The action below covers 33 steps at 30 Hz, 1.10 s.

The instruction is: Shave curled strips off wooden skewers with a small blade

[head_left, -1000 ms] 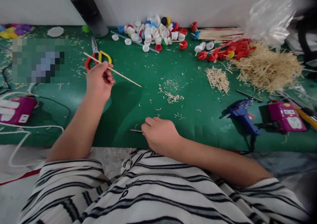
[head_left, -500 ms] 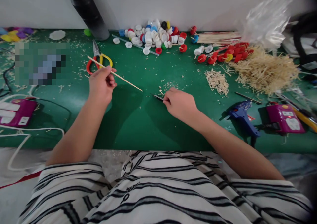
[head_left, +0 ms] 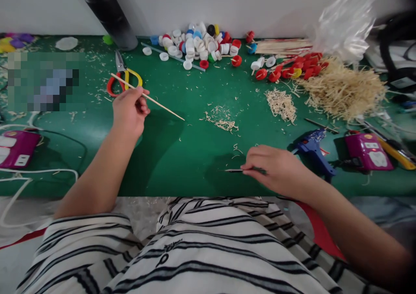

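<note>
A thin wooden stick (head_left: 164, 107) is pinched in my left hand (head_left: 130, 110), slanting down to the right above the green table. My right hand (head_left: 276, 166) is closed on a slim dark tool with a thin metal tip (head_left: 233, 170), which points left near the table's front edge. Beyond my right hand lies a small scatter of wood shavings (head_left: 226, 125). Just behind my left hand, scissors (head_left: 120, 62) with red and yellow handles lie on the table.
Bottle caps (head_left: 198, 47) are heaped at the back, beside a black bottle (head_left: 108, 17). Red caps (head_left: 305, 66), a big shavings pile (head_left: 344, 90), a blue glue gun (head_left: 313, 149) and a purple socket box (head_left: 368, 151) sit right. Another socket box (head_left: 21, 149) is left.
My right hand has moved right and toward the front edge with the dark tool, uncovering shavings. My left hand still holds the stick. The view has shifted slightly.
</note>
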Tool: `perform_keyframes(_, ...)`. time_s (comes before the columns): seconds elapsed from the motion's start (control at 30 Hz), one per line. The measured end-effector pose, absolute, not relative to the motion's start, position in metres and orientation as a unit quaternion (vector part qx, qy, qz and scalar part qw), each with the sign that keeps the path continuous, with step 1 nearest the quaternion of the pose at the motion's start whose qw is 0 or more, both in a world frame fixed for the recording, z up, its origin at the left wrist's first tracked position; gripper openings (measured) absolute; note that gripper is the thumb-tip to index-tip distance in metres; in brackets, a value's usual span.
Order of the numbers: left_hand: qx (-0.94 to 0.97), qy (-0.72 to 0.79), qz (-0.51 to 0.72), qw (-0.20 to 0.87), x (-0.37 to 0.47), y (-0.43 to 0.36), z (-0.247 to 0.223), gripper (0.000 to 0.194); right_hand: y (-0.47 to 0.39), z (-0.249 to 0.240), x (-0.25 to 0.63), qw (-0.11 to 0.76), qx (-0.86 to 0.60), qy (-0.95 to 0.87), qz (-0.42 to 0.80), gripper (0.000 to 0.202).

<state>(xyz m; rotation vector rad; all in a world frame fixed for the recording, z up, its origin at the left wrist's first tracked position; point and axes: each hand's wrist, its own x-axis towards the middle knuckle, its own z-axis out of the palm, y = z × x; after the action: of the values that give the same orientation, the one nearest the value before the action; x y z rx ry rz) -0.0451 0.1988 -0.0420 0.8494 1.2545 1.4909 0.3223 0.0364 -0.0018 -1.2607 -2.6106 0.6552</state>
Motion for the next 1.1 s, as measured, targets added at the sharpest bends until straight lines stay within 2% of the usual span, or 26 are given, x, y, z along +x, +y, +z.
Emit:
perform_keyframes(0.17, 0.353, 0.519, 0.618, 0.474, -0.044, 0.2, -0.045, 0.014, 0.036, -0.026, 0.324, 0.071, -0.47, -0.861, 0.18, 0.021)
perform_keyframes(0.53, 0.366, 0.521, 0.617, 0.463, -0.044, 0.2, -0.048, 0.016, 0.138, -0.03, 0.305, 0.066, -0.551, -0.825, 0.106, 0.015)
perform_keyframes(0.8, 0.376, 0.519, 0.617, 0.457, -0.042, 0.199, -0.049, 0.017, 0.115, -0.01, 0.344, 0.13, -0.492, -0.852, 0.125, 0.022)
perform_keyframes(1.1, 0.373, 0.517, 0.622, 0.455, -0.043, 0.2, -0.051, 0.016, 0.097, -0.02, 0.404, 0.072, -0.48, -0.87, 0.086, 0.034)
